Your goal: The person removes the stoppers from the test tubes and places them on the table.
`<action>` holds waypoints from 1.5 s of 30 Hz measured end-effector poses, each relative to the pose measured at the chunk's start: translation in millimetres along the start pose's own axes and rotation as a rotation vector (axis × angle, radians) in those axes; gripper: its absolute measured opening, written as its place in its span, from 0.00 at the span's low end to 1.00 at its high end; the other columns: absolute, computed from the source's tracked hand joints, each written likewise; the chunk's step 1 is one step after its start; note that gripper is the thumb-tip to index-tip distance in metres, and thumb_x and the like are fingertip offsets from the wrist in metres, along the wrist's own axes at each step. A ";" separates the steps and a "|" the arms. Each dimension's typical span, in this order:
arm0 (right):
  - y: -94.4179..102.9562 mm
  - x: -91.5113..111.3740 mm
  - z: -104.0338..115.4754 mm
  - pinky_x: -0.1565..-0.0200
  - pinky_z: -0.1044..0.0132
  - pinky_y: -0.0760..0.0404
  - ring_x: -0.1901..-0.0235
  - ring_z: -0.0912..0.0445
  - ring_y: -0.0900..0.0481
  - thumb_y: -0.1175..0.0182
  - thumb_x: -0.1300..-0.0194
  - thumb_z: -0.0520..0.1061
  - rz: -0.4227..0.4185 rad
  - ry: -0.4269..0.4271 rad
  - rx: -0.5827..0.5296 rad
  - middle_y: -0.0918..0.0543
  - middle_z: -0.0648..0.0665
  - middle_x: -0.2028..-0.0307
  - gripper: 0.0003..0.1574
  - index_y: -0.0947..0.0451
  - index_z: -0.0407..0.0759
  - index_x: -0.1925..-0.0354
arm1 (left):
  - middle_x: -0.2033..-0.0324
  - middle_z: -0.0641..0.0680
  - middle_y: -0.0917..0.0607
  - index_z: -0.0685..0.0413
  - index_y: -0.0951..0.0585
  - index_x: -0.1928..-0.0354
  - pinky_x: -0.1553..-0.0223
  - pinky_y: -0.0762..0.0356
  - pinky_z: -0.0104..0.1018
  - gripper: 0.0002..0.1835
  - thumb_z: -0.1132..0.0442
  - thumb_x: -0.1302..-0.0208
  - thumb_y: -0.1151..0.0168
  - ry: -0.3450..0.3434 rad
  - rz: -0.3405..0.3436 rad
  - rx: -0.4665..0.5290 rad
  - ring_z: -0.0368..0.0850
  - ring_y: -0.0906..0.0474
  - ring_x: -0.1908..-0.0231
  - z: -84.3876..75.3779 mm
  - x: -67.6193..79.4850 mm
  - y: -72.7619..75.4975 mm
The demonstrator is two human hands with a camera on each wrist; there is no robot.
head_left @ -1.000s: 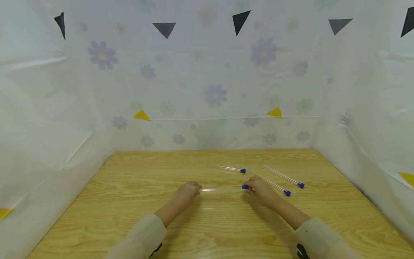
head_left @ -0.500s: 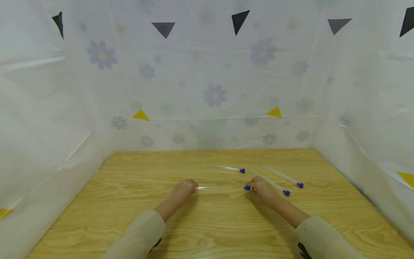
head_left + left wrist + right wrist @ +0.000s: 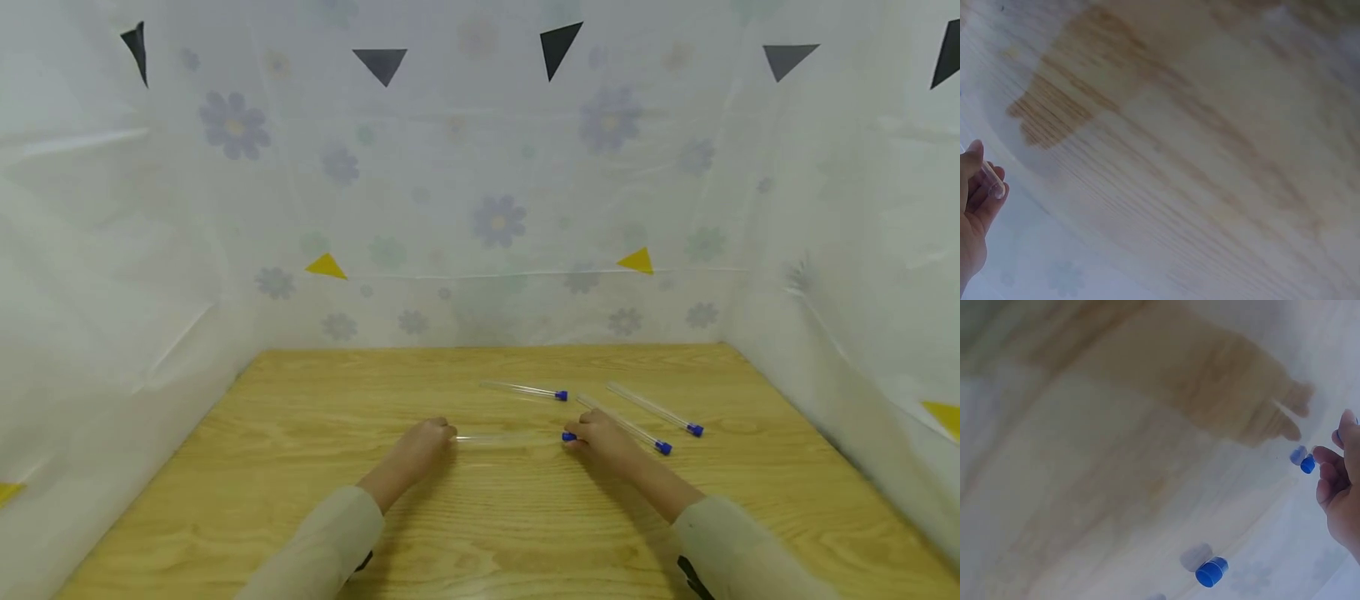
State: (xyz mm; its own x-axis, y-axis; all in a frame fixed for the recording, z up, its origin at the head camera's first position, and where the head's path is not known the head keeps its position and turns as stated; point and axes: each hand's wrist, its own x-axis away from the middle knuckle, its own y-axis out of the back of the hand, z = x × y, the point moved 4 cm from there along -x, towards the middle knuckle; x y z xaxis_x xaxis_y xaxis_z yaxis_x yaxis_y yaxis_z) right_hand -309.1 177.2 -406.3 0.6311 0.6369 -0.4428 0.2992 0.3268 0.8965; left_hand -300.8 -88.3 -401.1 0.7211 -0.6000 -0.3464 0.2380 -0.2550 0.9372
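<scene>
I log the tabletop (image 3: 487, 533) as smooth, glossy wood grain; my right wrist view shows it mirroring the plastic caps (image 3: 1212, 573). Tubes (image 3: 491, 438): clear, shiny, glass or plastic, too small for me to tell. Wall sheeting (image 3: 420, 167): thin, creased, faintly glossy. Sleeves (image 3: 330, 533): matt cloth.

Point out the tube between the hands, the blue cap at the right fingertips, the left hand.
Tube (image 3: 497, 438): head view, clear middle stretch.
Blue cap (image 3: 568, 437): head view, exposed side.
Left hand (image 3: 422, 447): head view, back of hand.
</scene>
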 end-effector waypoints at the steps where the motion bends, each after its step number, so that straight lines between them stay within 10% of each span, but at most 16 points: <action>1: -1.3 -0.2 -0.2 0.76 0.72 0.33 0.76 0.60 0.34 0.36 0.45 0.40 0.008 -0.004 0.003 0.25 0.48 0.77 0.08 0.19 0.38 0.65 | 0.73 0.57 0.19 0.65 0.19 0.69 0.69 0.18 0.30 0.04 0.72 0.48 0.36 0.001 -0.001 0.002 0.49 0.19 0.71 0.1 -0.6 -0.4; 45: -10.1 2.9 -5.0 0.75 0.72 0.41 0.75 0.60 0.41 0.39 0.41 0.44 0.120 -0.087 0.065 0.30 0.50 0.76 0.12 0.20 0.38 0.60 | 0.74 0.52 0.23 0.63 0.17 0.70 0.68 0.20 0.33 0.02 0.70 0.46 0.36 0.176 0.145 0.215 0.45 0.23 0.71 1.1 -10.4 -14.1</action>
State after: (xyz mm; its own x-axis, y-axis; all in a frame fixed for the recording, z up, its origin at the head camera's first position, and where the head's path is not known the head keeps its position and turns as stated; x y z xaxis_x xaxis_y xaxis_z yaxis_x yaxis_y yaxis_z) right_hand -313.9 179.3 -416.6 0.7237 0.6049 -0.3322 0.2620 0.2045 0.9432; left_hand -312.4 -79.3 -410.7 0.8434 -0.5064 -0.1795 -0.0052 -0.3419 0.9397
